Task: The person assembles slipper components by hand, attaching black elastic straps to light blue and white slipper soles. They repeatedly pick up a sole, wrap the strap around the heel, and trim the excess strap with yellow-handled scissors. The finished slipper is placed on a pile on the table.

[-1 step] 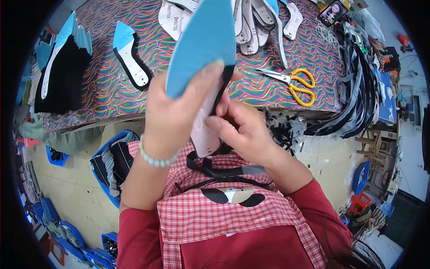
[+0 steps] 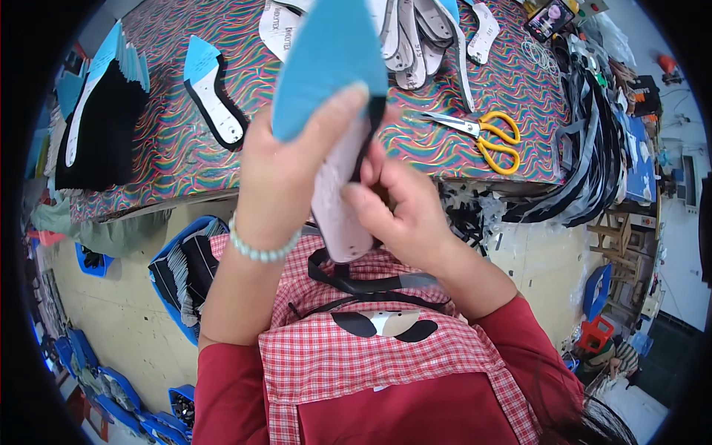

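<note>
My left hand (image 2: 285, 163) is wrapped round a shoe insole (image 2: 330, 70), its thumb lying across the face. The insole has a blue pointed forepart and a pale pinkish heel part. Black edging strip (image 2: 377, 111) runs along its right side. My right hand (image 2: 400, 196) is closed at that edge near the heel, thumb and fingers pinching the strip; the exact grip is partly hidden. A loose black strip (image 2: 363, 284) lies across the checked apron below. Yellow-handled scissors (image 2: 475, 130) rest on the table, to the right of my hands, blades slightly apart.
A single black-edged insole (image 2: 215, 100) lies left on the patterned table (image 2: 167, 141), beside a stack of edged insoles (image 2: 104, 111). More insoles (image 2: 415, 44) are piled at the back. Black and grey strips (image 2: 593, 156) hang at the right edge. A blue bin (image 2: 185, 274) stands below left.
The insole's heel end has swung slightly, and my left thumb has moved a little upward on it. My right hand keeps its pinch at the edge, almost in place.
</note>
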The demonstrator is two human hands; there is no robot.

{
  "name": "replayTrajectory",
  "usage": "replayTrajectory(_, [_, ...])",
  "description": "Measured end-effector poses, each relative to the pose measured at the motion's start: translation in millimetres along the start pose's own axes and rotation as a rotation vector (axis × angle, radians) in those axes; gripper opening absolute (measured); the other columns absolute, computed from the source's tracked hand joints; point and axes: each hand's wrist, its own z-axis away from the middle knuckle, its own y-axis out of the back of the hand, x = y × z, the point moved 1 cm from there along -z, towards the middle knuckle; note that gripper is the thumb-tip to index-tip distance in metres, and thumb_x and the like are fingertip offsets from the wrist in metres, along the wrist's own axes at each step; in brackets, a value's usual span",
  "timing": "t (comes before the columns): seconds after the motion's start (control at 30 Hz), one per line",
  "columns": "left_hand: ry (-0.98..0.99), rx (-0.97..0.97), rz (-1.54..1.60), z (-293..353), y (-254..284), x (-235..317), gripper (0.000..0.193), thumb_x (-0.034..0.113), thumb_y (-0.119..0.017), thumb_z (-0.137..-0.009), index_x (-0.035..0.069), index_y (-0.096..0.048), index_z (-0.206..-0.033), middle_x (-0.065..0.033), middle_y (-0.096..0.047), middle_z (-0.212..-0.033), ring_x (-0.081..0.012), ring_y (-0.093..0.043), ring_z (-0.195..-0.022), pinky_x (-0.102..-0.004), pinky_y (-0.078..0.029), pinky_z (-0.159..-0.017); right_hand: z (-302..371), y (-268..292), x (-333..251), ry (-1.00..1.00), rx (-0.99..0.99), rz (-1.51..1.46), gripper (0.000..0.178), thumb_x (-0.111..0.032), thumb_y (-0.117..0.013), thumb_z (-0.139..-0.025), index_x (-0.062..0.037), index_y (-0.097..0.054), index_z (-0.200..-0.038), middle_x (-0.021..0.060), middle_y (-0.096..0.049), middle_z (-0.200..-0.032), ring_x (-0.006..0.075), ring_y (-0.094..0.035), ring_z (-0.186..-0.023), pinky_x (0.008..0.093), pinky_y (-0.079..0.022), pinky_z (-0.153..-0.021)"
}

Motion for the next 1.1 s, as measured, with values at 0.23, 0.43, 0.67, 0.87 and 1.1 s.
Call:
replayTrajectory(0.23, [0.041,0.089,0.069,-5,2,-46,0.046,0.007,-0.062,-0.087,-0.006,-0.039,-0.124,-0.0140,-0.065,-0.100,-0.0230,-0.063,-0.099,-0.0326,-0.049,-0.088,-20,-1,11,0.290,0.177,0.463,0.022,-0.020,-0.072,-0.077,-0.0018,-0.062,-0.084,0.0127,-0.061,-0.080,0.0278,-0.061,-0.071,0.0363,-0.049,-0.063])
replayTrajectory(0.43, [0.042,0.020,0.124,-2,5,-43,0.031,0.007,-0.064,-0.088,-0.002,-0.051,-0.114,-0.0114,-0.065,-0.101,-0.0151,-0.064,-0.085,-0.0275,-0.052,-0.077,-57,32,5,0.095,0.047,-0.075,0.016,-0.016,-0.072,-0.077,-0.0008,-0.066,-0.079,0.0115,-0.063,-0.082,0.0223,-0.061,-0.073,0.0306,-0.047,-0.065])
replayTrajectory(0.67, [0.120,-0.333,0.414,-9,22,-41,0.048,0.039,-0.038,-0.100,-0.003,-0.053,-0.118,-0.0099,-0.061,-0.072,-0.0225,-0.064,-0.087,-0.0325,-0.048,-0.081,-58,35,-2,0.315,-0.055,-0.148,0.042,-0.012,-0.059,-0.089,-0.0003,-0.051,-0.129,0.0082,-0.057,-0.110,0.0169,-0.053,-0.105,0.0277,-0.046,-0.084])
replayTrajectory(0.87, [-0.084,-0.108,0.230,-6,39,-38,0.033,0.029,-0.041,-0.100,0.002,-0.057,-0.090,-0.0022,-0.046,-0.058,-0.0228,-0.060,-0.080,-0.0468,-0.039,-0.098,-25,21,17,-0.073,-0.165,-0.236,0.049,-0.010,-0.057,-0.090,-0.0061,-0.041,-0.136,0.0023,-0.058,-0.087,0.0103,-0.056,-0.078,0.0254,-0.046,-0.070])
replayTrajectory(1.1, [-0.137,0.009,0.801,3,33,-10,0.031,0.035,-0.038,-0.101,0.010,-0.055,-0.093,0.0029,-0.041,-0.059,-0.0145,-0.054,-0.072,-0.0383,-0.046,-0.087,-14,17,-17,0.410,-0.062,0.491,0.044,-0.024,-0.067,-0.083,-0.0040,-0.055,-0.120,0.0151,-0.062,-0.095,0.0293,-0.065,-0.081,0.0355,-0.052,-0.067])
